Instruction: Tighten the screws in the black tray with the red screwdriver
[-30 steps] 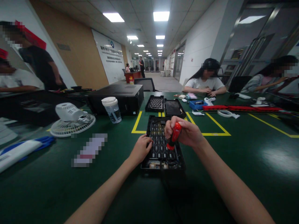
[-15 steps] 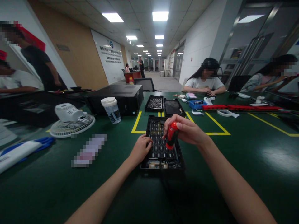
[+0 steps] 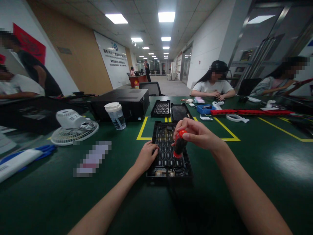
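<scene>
In front of me a black case [image 3: 162, 162] with rows of dark rounded cells lies on the green table. My left hand [image 3: 147, 156] is closed over its left wall, thumb toward the inside. A red and black screwdriver [image 3: 180, 147] is gripped in my right hand [image 3: 195, 133]. Its handle is upright and slightly tilted, and its shaft points down into the lower right part of the case; the tip is too dark to make out. Small tan and metal parts [image 3: 165, 174] show along the case's near end, with a dark cable coming toward me.
Beyond the case stand another black case with cells [image 3: 160, 108] and a black lid-like tray [image 3: 181, 112]. To the left are a cup [image 3: 115, 116], a white fan [image 3: 74, 127] and a large black box [image 3: 122, 102]. A blue bin [image 3: 204, 109] and tape roll [image 3: 234, 117] lie right. Several people sit or stand around.
The screwdriver handle has turned in my right hand, so more black shows now. My right fingers have shifted around it. The left hand and case keep their places.
</scene>
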Demonstrator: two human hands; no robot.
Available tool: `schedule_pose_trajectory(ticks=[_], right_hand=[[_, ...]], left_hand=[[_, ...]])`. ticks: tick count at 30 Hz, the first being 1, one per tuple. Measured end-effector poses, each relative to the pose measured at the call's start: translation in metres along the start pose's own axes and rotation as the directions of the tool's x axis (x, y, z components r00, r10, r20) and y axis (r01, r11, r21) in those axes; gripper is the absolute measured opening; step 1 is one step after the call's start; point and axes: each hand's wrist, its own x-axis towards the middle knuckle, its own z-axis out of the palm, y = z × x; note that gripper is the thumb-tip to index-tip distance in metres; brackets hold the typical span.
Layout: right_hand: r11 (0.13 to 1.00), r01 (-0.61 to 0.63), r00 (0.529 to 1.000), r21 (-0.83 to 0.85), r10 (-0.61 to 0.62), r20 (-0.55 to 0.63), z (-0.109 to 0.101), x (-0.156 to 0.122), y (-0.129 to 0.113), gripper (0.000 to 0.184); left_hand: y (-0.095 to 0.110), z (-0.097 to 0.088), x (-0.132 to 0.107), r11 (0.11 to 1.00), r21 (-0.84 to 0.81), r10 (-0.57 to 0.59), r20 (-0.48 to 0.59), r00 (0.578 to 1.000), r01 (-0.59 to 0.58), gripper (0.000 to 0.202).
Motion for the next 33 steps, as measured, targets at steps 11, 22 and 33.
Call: schedule_pose_trajectory(ticks=[11,22,33], right_hand=[[0.982,0.047,0.998,-0.181,-0.055,-0.04,0.006,0.002,-0.005,0.012],[0.922,0.078,0.988,-0.38,-0.124,-0.097,0.007,0.001,-0.007,0.018],[0.845,0.095,0.974,-0.526,-0.188,-0.126,0.014,0.0,-0.008,0.021]], left_hand=[[0.003,0.0,0.0,1.0,-0.013,-0.008,0.003,1.0,0.008,0.021],[0.005,0.0,0.0,1.0,-0.01,-0.02,0.0,1.0,0.02,0.021],[0.008,-0.001,0.0,1.0,-0.006,0.003,-0.012,1.0,-0.003,0.021]])
